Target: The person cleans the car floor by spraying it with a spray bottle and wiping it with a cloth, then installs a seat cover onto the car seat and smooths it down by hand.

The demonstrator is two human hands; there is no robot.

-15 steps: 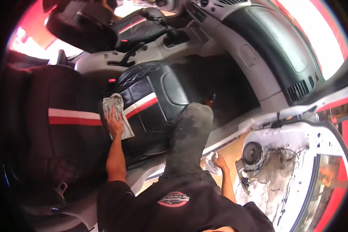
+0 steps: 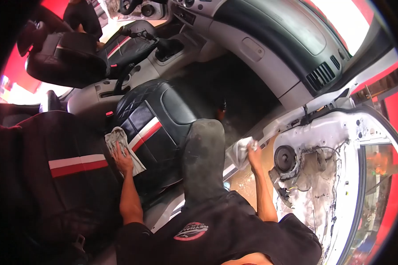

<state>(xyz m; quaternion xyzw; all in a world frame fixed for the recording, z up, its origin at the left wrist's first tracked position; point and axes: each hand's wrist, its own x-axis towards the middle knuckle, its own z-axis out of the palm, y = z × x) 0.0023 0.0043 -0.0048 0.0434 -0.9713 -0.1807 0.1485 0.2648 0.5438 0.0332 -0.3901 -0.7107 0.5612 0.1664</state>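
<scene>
My left hand (image 2: 122,160) lies with fingers stretched out over a pale grey-white cloth (image 2: 137,164), which rests where the front seat's cushion meets its backrest. The black seat cushion (image 2: 139,118) carries a white and red stripe, and a matching stripe crosses the backrest (image 2: 75,185). Over by the door sill, my right hand (image 2: 253,153) is closed around a bunched white cloth (image 2: 239,153), held up in the air beside my knee. Motion blurs that cloth a little.
My knee (image 2: 203,145) is at the seat's front edge. A dark-topped bottle (image 2: 223,109) stands in the footwell. The stripped car door (image 2: 311,176) with a speaker is open at right. The gear lever (image 2: 168,47) and handbrake (image 2: 123,79) rise beyond. Another person (image 2: 82,20) is across the car.
My right hand has risen from beside the sill with its cloth, which shows larger now. My left hand remains on its cloth at the seat. The view has shifted, and another person shows opposite.
</scene>
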